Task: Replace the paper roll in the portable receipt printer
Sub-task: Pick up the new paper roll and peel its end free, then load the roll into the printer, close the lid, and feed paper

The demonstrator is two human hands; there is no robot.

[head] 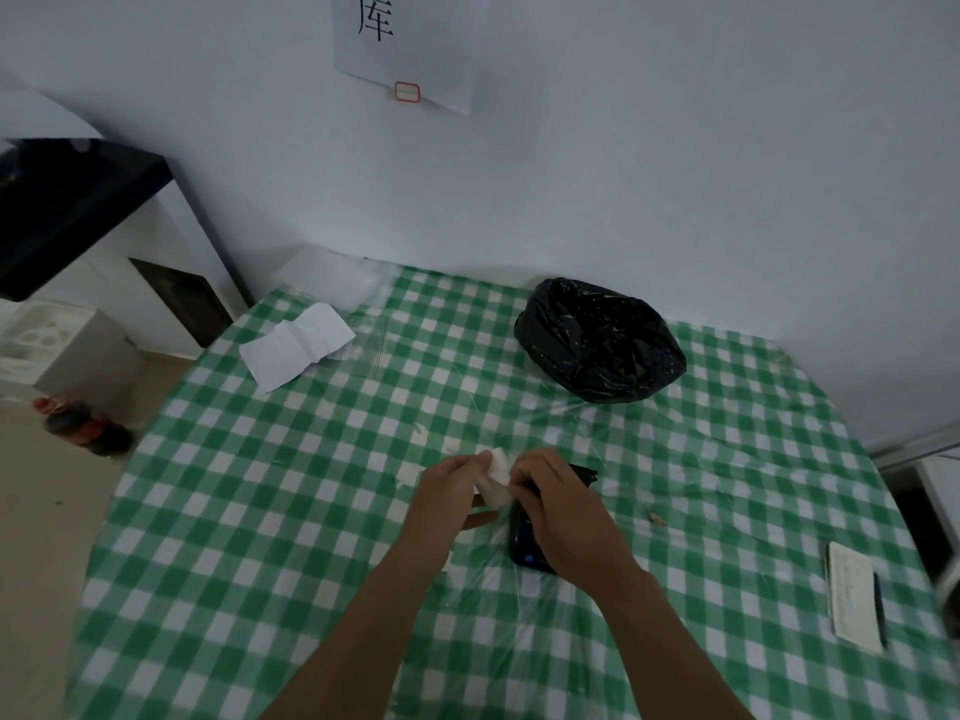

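A small black receipt printer (523, 544) lies on the green checked tablecloth (291, 511) near the table's middle, mostly hidden under my right hand (558, 504). Its open lid (584, 472) shows just beyond my fingers. A white paper roll (496, 475) is pinched between both hands just left of the printer's far end. My left hand (452, 485) grips the roll's left side. My right hand's fingertips hold its right side while the palm rests over the printer.
A black plastic bag (600, 340) sits at the back right. A creased white sheet (296, 345) lies at the back left. A notepad with a pen (854, 597) rests at the right edge. Cola bottles (85, 426) lie on the floor left of the table.
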